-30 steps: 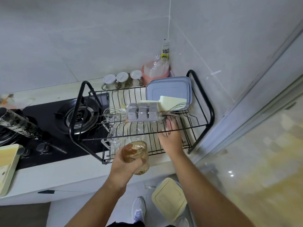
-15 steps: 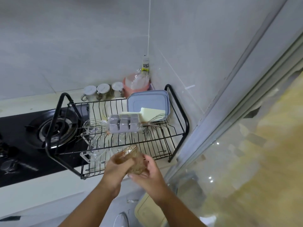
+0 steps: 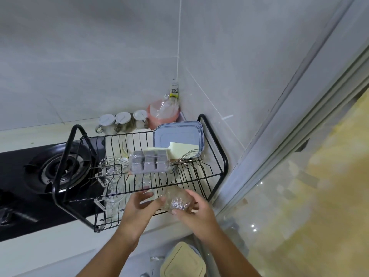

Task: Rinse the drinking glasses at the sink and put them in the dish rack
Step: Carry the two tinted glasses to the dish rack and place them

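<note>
Presently the right hand (image 3: 192, 213) grips a clear drinking glass (image 3: 176, 199), the left hand (image 3: 139, 208) slack beside it. Other glasses (image 3: 113, 189) sit in the dish rack (image 3: 224, 158) left of the grip; this one is not yet placed.

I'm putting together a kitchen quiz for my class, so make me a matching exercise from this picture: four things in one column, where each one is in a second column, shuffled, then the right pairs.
Things
1. drinking glass
2. ice cube tray
3. pink container
4. gas burner

Places
A. in the wall corner behind the dish rack
B. gripped in the right hand
C. left of the dish rack
D. lying on the dish rack, near its middle

Pairs: 1-B, 2-D, 3-A, 4-C
</note>
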